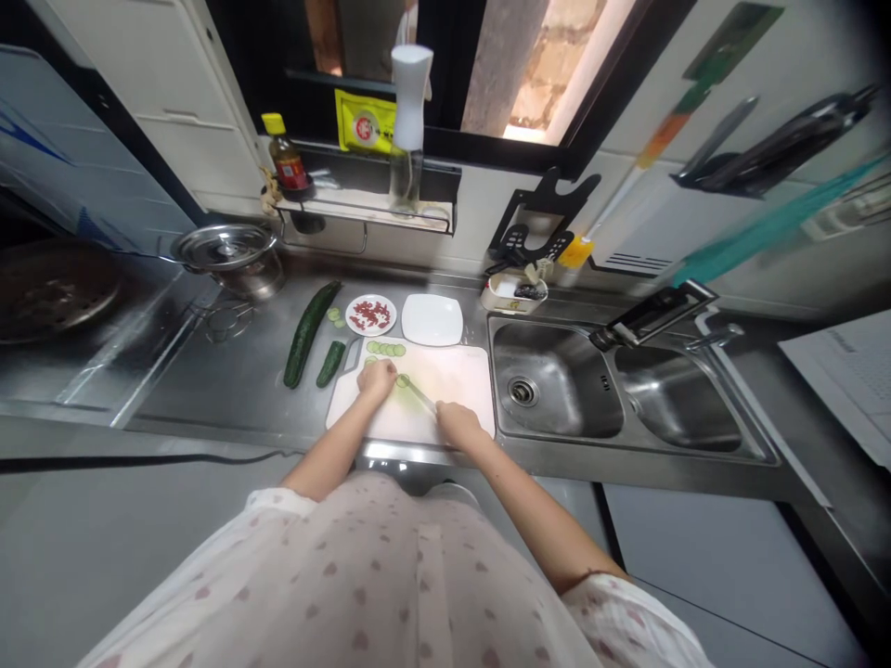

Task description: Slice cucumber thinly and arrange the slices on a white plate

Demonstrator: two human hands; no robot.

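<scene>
My right hand (460,423) is wrapped round the handle of a knife (421,398), whose blade points up and left over the white cutting board (456,371). At the blade's tip a thin green-rimmed cucumber slice (402,380) lies on the board. The closed fingers of my left hand (377,378) pinch at that slice's left edge. Behind my left hand, a row of cucumber slices (386,350) lies along the board's far edge. Left of the board are a short cucumber piece (330,364) and a long whole cucumber (311,334).
Behind the board stand a plate with chopped red pieces (371,315) and a white square plate (432,320). A few slices (335,317) lie beside them. A double sink (557,380) is at right, a lidded steel pot (233,260) at left. Above hangs a shelf with bottles (362,206).
</scene>
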